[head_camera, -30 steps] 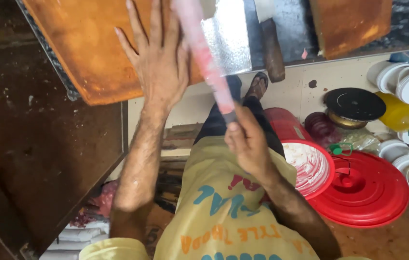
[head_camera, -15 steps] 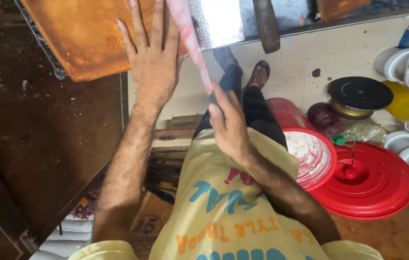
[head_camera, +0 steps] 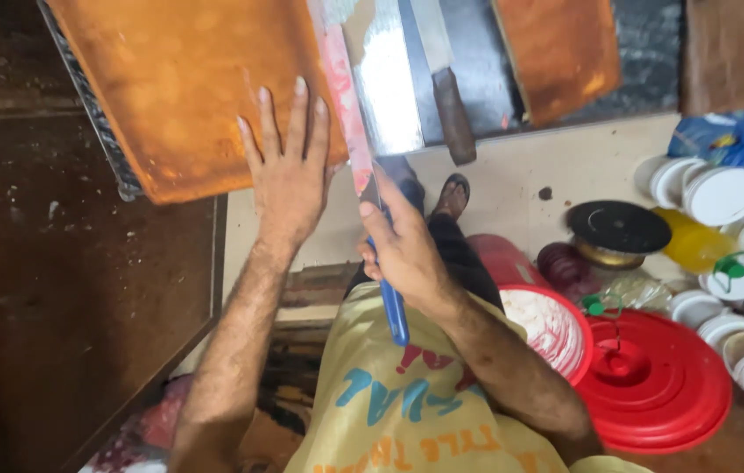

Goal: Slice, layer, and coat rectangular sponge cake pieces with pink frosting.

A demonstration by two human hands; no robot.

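A large flat slab of brown sponge cake (head_camera: 179,88) lies on a wire rack at the upper left. My left hand (head_camera: 289,171) rests flat on its near right corner, fingers spread. My right hand (head_camera: 403,250) grips the blue handle of a long knife (head_camera: 350,114); its pink-smeared blade runs up along the cake's right edge.
A second knife with a dark handle (head_camera: 446,96) lies on the metal counter (head_camera: 389,79), beside another brown cake slab (head_camera: 560,52). To the right are a red bucket (head_camera: 556,328), a red lid (head_camera: 657,385), a black turntable (head_camera: 617,229) and several white tubs (head_camera: 722,194).
The view has shifted. My right hand and the knife have come down and back toward me along the cake's right edge. My left hand stays pressed on the cake.
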